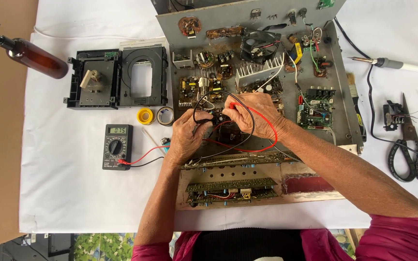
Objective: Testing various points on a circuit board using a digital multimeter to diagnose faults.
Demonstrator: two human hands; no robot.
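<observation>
Fingers with probes inside opened chassis

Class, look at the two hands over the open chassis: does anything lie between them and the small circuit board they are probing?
Nothing visible does. The left hand and right hand already meet over the small circuit board. Only the black lead and the red lead loop around the hands; the contact points are hidden by fingers.

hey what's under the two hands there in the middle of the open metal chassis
Under the left hand and right hand lies a small circuit board, with red and black meter leads looping over it. The probe tips and contact points are covered by fingers.
</observation>
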